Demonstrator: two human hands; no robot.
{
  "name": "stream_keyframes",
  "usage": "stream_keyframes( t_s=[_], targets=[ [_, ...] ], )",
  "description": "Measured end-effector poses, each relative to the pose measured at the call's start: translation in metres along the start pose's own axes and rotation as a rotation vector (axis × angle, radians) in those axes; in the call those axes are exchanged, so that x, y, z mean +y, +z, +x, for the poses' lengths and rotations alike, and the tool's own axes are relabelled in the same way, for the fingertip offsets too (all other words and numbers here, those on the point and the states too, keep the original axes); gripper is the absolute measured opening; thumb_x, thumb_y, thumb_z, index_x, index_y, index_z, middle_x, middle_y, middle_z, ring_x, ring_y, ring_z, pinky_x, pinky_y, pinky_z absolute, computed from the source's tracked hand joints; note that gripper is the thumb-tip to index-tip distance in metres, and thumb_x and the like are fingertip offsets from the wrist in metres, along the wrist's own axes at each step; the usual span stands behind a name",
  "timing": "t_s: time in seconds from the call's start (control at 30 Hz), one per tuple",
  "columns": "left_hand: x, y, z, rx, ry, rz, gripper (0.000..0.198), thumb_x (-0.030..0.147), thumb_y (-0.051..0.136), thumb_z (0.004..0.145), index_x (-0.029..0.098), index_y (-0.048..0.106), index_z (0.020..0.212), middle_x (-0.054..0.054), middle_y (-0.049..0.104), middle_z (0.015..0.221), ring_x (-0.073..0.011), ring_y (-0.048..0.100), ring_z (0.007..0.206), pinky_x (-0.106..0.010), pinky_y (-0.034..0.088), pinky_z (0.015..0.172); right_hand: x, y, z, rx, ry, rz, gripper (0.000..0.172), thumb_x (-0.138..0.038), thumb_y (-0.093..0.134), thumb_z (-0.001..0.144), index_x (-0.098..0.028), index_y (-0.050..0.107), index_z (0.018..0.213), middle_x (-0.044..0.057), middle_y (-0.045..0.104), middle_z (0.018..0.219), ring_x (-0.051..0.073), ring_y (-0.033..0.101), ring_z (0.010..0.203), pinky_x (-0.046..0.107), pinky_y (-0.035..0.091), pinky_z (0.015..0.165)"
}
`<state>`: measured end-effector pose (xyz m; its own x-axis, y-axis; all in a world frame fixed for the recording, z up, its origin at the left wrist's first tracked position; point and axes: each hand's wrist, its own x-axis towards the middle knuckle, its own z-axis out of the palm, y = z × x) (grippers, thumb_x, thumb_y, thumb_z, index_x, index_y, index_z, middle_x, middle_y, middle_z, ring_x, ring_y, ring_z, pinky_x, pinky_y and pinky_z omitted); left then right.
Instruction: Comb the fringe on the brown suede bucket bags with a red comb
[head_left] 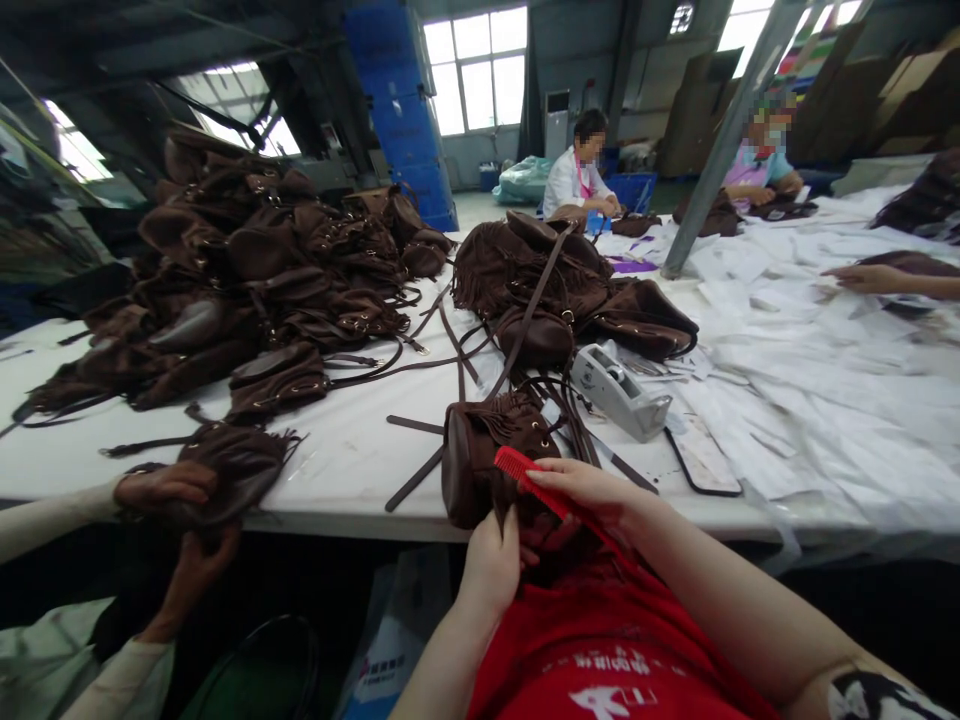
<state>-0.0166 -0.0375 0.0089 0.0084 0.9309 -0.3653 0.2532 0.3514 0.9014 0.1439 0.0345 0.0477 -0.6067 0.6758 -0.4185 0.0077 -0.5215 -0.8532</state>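
Observation:
A brown fringed bag (463, 465) with metal eyelets lies at the table's front edge, right before me. My right hand (589, 490) is closed around a red comb (517, 467), whose toothed end lies over the bag's front. Below the comb, my left hand (493, 565) pinches a dark brown strip at the bag's near side; its fingertips are partly hidden. Brown straps (414, 480) trail from the bag across the white table (352, 430).
A grey tape dispenser (622, 390) and a phone (703, 460) lie right of the bag. Behind it are piled brown bags (525, 270), with a bigger heap (247, 250) to the left. At left, a co-worker's hands (169, 485) hold another bag. White sheets (825, 400) cover the right side.

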Motion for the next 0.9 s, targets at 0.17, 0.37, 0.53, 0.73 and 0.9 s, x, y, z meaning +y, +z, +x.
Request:
stream_keyframes(
  t_s=[0.17, 0.37, 0.53, 0.73, 0.9],
  targets=[
    [0.011, 0.002, -0.003, 0.013, 0.125, 0.543, 0.035, 0.033, 0.03, 0.09, 0.014, 0.06, 0.088, -0.014, 0.068, 0.075, -0.0204, 0.064, 0.06, -0.028, 0.04, 0.055, -0.007, 0.008, 0.026, -0.376, 0.141, 0.1, 0.041, -0.045, 0.049, 0.087, -0.017, 0.058, 0.115, -0.009, 0.044, 0.041, 0.006, 0.033, 0.031, 0.016, 0.025, 0.033],
    [0.021, -0.006, -0.032, 0.138, 0.234, 0.788, 0.028, 0.033, 0.035, 0.089, 0.02, 0.059, 0.086, -0.009, 0.068, 0.078, -0.0229, 0.065, 0.07, -0.029, 0.041, 0.06, -0.002, 0.013, 0.036, -0.249, 0.046, -0.003, 0.048, -0.052, 0.048, 0.086, -0.01, 0.064, 0.104, -0.009, 0.038, 0.031, 0.005, 0.028, 0.026, 0.017, 0.014, 0.031],
    [0.014, -0.023, -0.042, 0.481, 0.308, 0.669, 0.032, 0.031, 0.034, 0.09, 0.018, 0.055, 0.111, -0.01, 0.069, 0.095, -0.0223, 0.066, 0.082, -0.031, 0.045, 0.069, 0.007, 0.012, 0.03, -0.013, -0.058, -0.051, 0.046, -0.054, 0.059, 0.078, -0.011, 0.065, 0.094, -0.008, 0.043, 0.034, 0.004, 0.032, 0.027, 0.016, 0.015, 0.03],
    [0.009, -0.026, -0.019, 0.513, 0.256, 0.412, 0.045, 0.036, 0.038, 0.089, 0.01, 0.049, 0.123, -0.01, 0.069, 0.078, -0.0239, 0.066, 0.077, -0.032, 0.046, 0.069, 0.012, 0.02, 0.033, -0.042, -0.045, 0.075, 0.052, -0.056, 0.056, 0.078, -0.012, 0.063, 0.104, -0.009, 0.039, 0.033, 0.005, 0.03, 0.028, 0.017, 0.016, 0.031],
    [0.014, -0.025, -0.012, 0.407, 0.238, 0.324, 0.042, 0.038, 0.044, 0.086, 0.015, 0.055, 0.12, -0.015, 0.069, 0.092, -0.028, 0.064, 0.085, -0.035, 0.042, 0.075, 0.019, 0.022, 0.047, -0.093, -0.078, 0.166, 0.048, -0.052, 0.055, 0.08, -0.014, 0.062, 0.108, -0.009, 0.04, 0.034, 0.005, 0.03, 0.028, 0.017, 0.015, 0.032]
  ],
)
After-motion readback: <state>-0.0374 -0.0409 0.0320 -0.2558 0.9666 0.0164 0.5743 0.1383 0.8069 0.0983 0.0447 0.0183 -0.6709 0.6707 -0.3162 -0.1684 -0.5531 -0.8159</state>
